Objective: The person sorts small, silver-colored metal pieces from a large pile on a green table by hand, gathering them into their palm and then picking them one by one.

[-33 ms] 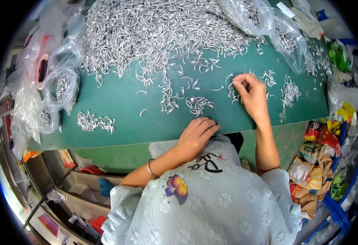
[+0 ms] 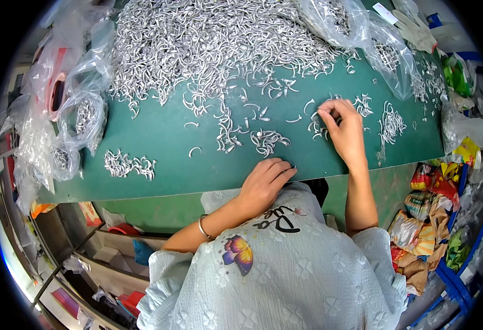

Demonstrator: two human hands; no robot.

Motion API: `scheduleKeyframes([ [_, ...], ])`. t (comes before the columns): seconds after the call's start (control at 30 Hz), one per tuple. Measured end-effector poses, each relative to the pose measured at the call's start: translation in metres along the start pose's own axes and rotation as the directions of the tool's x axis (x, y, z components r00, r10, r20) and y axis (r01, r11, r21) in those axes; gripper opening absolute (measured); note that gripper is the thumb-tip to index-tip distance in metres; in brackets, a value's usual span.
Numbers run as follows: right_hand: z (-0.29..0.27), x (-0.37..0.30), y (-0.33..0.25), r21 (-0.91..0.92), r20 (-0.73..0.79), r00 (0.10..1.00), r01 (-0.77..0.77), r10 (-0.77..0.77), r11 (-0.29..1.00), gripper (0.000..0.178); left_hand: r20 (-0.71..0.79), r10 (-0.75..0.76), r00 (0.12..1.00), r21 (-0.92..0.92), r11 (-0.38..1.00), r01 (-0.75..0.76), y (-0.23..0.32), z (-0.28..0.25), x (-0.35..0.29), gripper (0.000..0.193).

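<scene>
My right hand (image 2: 343, 129) is above the green table, its thumb and fingers pinched together. At its fingertips shows a small curved silver metal piece (image 2: 314, 115), partly covered by the hand. Right below lies a loose cluster of such pieces (image 2: 315, 128). Near the table's front edge my left hand (image 2: 266, 182) rests with its fingers laid out and slightly bent, holding nothing that shows. Just beyond it sits a small heap of curved metal pieces (image 2: 269, 141). A large pile of the same pieces (image 2: 214, 41) covers the far part of the table.
Clear plastic bags with metal pieces stand at the left (image 2: 84, 110) and far right (image 2: 390, 55). Small groups of pieces lie at the front left (image 2: 128, 164) and right (image 2: 391, 124). Shelves (image 2: 115, 258) are below left; colourful packages (image 2: 417, 225) fill a rack at right.
My right hand has shifted slightly to the right, its fingers still pinched, and the piece at its fingertips has moved with it. My left hand stays where it was.
</scene>
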State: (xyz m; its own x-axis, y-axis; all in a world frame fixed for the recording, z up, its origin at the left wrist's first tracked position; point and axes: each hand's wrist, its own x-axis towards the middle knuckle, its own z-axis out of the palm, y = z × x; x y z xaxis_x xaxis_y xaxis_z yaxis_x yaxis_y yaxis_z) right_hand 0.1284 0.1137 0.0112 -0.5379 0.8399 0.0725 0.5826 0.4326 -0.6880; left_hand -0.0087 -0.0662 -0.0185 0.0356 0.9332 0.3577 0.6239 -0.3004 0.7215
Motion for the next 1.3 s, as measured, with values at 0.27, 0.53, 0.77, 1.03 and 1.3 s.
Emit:
scheduleKeyframes([
  [0.27,0.007,-0.005,-0.004,-0.288,-0.004,0.985,0.166,-0.174,0.943,0.012,0.016,0.018,1.0,0.008,1.0,-0.018,0.0,0.004,0.003,0.034],
  [0.53,0.004,-0.005,-0.004,-0.219,0.033,0.983,0.182,-0.179,0.958,0.011,0.031,0.031,0.999,0.01,0.999,-0.031,0.003,0.005,0.012,0.036],
  [0.77,0.002,0.003,-0.003,-0.234,0.057,0.976,0.219,-0.212,0.947,0.008,0.044,0.024,0.999,0.014,1.0,-0.025,0.004,0.007,0.012,0.039],
  [1.03,0.016,0.014,-0.003,-0.283,0.04,0.926,0.371,-0.376,0.884,0.013,0.04,0.024,0.999,0.025,0.999,-0.025,0.005,0.01,0.011,0.039],
  [1.3,-0.017,0.0,0.018,-0.265,-0.071,0.965,0.226,-0.253,0.937,0.012,0.023,0.024,0.999,0.025,0.999,-0.024,0.007,0.011,0.015,0.032],
])
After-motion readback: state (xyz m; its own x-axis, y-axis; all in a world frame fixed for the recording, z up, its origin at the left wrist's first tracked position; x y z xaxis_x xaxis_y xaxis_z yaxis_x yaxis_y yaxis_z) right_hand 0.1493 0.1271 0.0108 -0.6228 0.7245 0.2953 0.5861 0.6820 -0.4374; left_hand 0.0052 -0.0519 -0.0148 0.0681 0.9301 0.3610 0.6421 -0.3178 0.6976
